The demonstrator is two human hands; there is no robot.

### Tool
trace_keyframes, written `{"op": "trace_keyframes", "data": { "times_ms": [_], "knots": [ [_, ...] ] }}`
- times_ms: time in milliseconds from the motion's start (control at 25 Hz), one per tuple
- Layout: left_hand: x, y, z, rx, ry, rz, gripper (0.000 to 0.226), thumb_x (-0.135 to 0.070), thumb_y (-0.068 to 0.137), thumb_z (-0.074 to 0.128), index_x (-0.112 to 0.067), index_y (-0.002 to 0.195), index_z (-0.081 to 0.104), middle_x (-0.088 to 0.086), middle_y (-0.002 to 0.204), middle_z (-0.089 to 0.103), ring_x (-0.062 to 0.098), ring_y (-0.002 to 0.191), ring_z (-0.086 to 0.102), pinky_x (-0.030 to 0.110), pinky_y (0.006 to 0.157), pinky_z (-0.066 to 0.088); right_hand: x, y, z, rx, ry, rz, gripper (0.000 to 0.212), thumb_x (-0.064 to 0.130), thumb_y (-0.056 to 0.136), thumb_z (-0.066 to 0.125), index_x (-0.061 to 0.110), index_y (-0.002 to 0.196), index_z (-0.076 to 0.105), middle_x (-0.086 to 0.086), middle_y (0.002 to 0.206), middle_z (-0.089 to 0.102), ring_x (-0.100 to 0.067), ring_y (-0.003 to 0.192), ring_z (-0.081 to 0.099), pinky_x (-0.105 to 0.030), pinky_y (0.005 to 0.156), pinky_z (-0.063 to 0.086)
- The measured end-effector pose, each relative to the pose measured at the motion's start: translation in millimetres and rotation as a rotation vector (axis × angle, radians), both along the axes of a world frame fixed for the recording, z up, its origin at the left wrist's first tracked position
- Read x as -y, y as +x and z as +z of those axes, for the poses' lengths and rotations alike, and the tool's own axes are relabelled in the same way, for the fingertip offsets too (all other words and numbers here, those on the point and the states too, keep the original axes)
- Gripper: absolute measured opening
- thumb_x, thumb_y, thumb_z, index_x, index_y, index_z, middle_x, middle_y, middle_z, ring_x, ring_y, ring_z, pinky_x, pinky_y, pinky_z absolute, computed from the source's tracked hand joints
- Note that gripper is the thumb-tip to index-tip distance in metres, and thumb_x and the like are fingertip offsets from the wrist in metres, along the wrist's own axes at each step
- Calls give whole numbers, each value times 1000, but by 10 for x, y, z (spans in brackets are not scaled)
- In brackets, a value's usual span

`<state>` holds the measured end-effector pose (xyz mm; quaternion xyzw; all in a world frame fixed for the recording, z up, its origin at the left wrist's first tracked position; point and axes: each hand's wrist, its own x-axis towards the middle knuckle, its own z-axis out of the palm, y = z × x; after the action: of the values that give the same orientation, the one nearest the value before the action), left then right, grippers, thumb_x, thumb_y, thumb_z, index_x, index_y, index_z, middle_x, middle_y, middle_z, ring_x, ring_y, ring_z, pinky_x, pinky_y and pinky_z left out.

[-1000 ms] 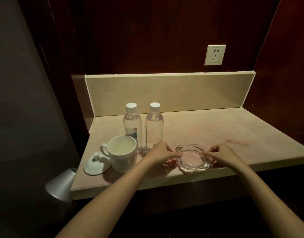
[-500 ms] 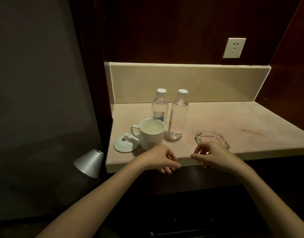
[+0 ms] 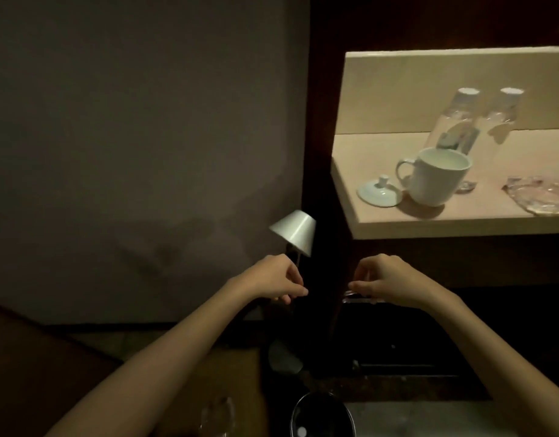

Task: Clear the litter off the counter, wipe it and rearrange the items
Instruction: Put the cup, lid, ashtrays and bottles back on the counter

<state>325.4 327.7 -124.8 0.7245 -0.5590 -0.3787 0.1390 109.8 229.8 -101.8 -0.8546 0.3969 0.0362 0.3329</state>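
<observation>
Lower centre, below the counter (image 3: 429,227): the left hand (image 3: 276,279) is curled, holding nothing visible — the right hand (image 3: 385,279) pinches something small, too blurred to name.

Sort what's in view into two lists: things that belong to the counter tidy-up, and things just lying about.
Belongs to the job:
counter
white cup
cup lid
two water bottles
glass ashtray
left hand and right hand, both below the counter edge; what they hold, if anything, is too dark to tell

Just lying about:
small lamp
dark round bin on the floor
</observation>
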Motion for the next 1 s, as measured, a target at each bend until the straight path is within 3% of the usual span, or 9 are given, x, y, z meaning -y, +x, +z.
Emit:
{"op": "trace_keyframes", "data": {
  "times_ms": [160, 320, 480, 680, 840, 1000],
  "knots": [
    [-804, 641, -322, 83, 69, 38, 25, -31, 87, 68, -15, 106, 67, 1, 89, 72, 11, 76, 71, 25, 69, 56, -681, 789, -404, -34, 6, 64, 18, 36, 88, 64, 18, 88, 63, 3, 71, 70, -7, 62, 67, -23, 60, 50],
    [-1466, 1110, -758, 108, 170, 121, 28, -33, 87, 68, -15, 108, 66, -9, 78, 63, 10, 78, 67, 27, 78, 55, -1228, 1438, -950, -141, 89, 117, 21, 39, 89, 62, 18, 90, 61, -1, 81, 69, -13, 72, 67, -35, 72, 57],
    [-1857, 1399, -1309, 81, 275, 244, 25, -33, 86, 69, -16, 104, 65, -7, 81, 65, 10, 80, 68, 29, 79, 55, -1497, 1800, -1521, -188, 133, 163, 19, 38, 89, 62, 19, 89, 61, -1, 87, 67, -14, 76, 65, -31, 69, 54],
    [-2045, 1631, -2338, 55, 371, 371, 27, -35, 84, 71, -17, 103, 65, -3, 92, 67, 13, 89, 64, 30, 83, 53, -1586, 2120, -2529, -274, 223, 160, 23, 34, 89, 60, 12, 93, 65, -4, 84, 67, -18, 75, 66, -37, 72, 57],
    [-2090, 1567, -3125, -34, 411, 474, 29, -36, 83, 71, -15, 101, 66, -5, 85, 64, 11, 84, 63, 28, 78, 53, -1625, 2170, -3389, -279, 293, 141, 22, 37, 89, 60, 15, 93, 63, -3, 86, 67, -18, 79, 64, -36, 75, 56],
    [-2107, 1425, -3986, -122, 489, 599, 14, -27, 87, 68, -16, 94, 63, -4, 76, 61, 6, 67, 58, 19, 56, 42, -1691, 2133, -4315, -323, 397, 114, 19, 34, 89, 60, 16, 90, 63, -4, 87, 67, -19, 80, 66, -39, 78, 57]
  ]
}}
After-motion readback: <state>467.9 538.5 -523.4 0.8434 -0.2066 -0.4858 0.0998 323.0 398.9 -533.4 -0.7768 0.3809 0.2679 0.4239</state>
